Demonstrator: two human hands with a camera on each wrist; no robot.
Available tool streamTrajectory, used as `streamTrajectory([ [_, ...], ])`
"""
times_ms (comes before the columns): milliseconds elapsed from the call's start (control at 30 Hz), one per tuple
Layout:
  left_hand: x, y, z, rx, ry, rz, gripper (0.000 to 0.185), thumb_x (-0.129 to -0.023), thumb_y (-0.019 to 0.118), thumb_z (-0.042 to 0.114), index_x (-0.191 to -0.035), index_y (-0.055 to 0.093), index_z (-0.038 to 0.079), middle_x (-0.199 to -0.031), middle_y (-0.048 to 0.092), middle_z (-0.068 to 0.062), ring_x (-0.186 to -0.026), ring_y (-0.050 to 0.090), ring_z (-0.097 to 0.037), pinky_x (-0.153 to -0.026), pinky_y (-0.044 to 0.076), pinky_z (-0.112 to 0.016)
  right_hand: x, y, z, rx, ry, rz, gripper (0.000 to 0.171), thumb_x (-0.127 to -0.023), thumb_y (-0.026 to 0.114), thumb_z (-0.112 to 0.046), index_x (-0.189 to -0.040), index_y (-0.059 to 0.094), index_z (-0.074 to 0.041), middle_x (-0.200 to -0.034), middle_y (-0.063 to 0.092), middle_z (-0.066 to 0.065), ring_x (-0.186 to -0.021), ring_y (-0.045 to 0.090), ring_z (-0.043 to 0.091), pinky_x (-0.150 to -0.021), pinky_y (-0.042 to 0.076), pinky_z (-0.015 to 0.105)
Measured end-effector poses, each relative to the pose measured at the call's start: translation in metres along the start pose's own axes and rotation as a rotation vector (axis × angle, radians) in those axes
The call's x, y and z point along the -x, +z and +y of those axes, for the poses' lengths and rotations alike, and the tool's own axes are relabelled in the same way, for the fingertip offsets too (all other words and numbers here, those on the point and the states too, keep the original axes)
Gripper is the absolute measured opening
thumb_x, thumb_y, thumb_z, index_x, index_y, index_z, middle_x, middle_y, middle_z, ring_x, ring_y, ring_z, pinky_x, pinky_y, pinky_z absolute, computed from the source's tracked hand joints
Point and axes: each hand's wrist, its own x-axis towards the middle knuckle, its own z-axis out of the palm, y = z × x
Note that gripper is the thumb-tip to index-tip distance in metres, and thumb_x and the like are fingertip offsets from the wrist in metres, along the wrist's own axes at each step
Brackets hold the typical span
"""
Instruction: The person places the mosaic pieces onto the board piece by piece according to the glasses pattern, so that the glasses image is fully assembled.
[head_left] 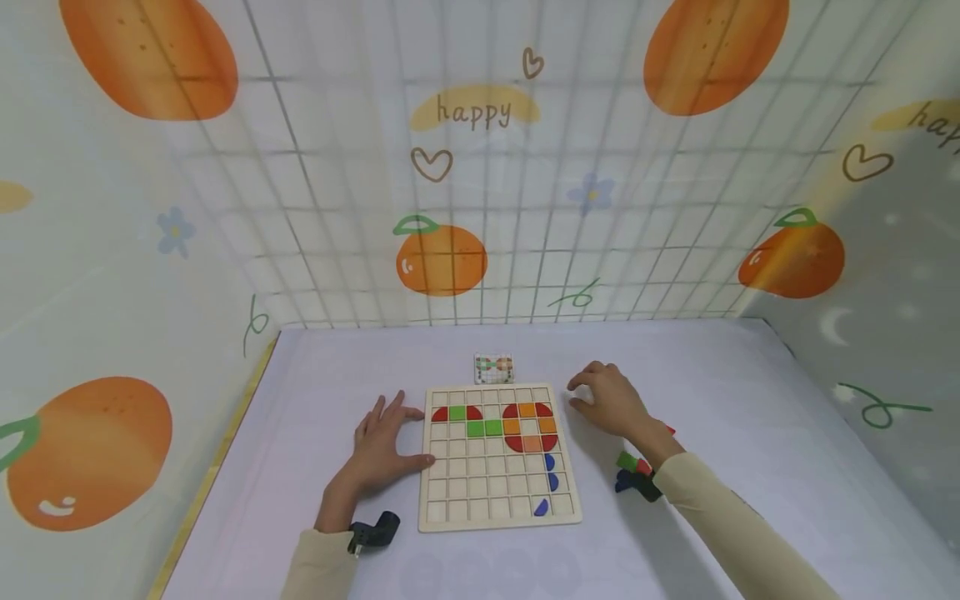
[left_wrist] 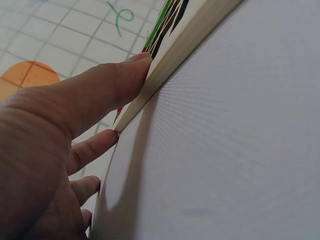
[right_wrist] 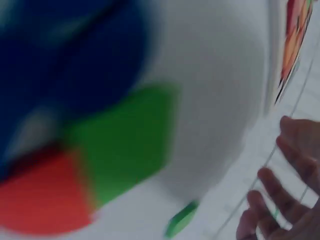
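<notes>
Meanwhile, left hand (head_left: 382, 446) lies spread against the puzzle board (head_left: 498, 492); right hand (head_left: 611, 400) hovers beside it, loosely curled, empty.

A small play corner at home, by the look of it: a pale tabletop (head_left: 750, 400) is fenced by wire grid panels (head_left: 480, 208) hung with cartoon orange sheeting printed "happy", and a wooden puzzle board (head_left: 498, 492) lies on it.

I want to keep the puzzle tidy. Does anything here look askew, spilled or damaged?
Nothing stands out. The wooden grid puzzle board lies flat and square on the table, its coloured pieces sit inside their cells, and the left hand rests against its left edge. A few loose green, red and blue pieces lie beside the right wrist.
</notes>
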Motion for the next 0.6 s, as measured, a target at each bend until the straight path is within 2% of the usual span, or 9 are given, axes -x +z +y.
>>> streamTrajectory([
  [100,0.0,-0.001,0.001,0.001,0.001,-0.003,0.071,-0.072,0.084,0.047,-0.131,0.054,0.02,-0.163,0.014,-0.013,-0.148,-0.006,-0.035,-0.115,-0.003,-0.057,0.01,-0.007,0.017,0.015,0.12,0.009,0.026,-0.081,0.081,-0.018,-0.102,0.074,-0.006,-0.106,0.062,0.014,-0.098,0.055,0.035,-0.082,0.049,0.05],
  [233,0.0,0.0,0.001,0.004,-0.001,0.001,0.071,-0.072,0.084,0.047,-0.131,0.054,0.019,-0.163,0.014,-0.014,-0.148,-0.006,-0.035,-0.115,-0.003,-0.057,0.019,-0.014,0.031,-0.011,0.199,-0.039,0.024,-0.08,0.078,-0.013,-0.099,0.073,0.0,-0.096,0.063,0.015,-0.087,0.057,0.032,-0.076,0.05,0.048],
  [467,-0.002,0.0,0.001,-0.009,-0.012,0.007,0.072,-0.072,0.084,0.047,-0.132,0.054,0.02,-0.163,0.015,-0.013,-0.148,-0.006,-0.033,-0.115,-0.003,-0.056,0.019,-0.016,0.041,-0.055,0.222,-0.073,0.015,-0.079,0.073,-0.003,-0.093,0.072,0.003,-0.092,0.067,0.015,-0.084,0.062,0.03,-0.073,0.053,0.047],
  [600,-0.001,0.001,0.0,-0.014,-0.017,0.006,0.072,-0.072,0.084,0.047,-0.132,0.054,0.021,-0.163,0.015,-0.013,-0.148,-0.006,-0.033,-0.115,-0.003,-0.056,0.012,-0.014,0.04,0.0,0.232,-0.096,0.021,-0.076,0.073,-0.006,-0.097,0.071,0.0,-0.089,0.069,0.011,-0.073,0.06,0.024,-0.062,0.052,0.041],
])
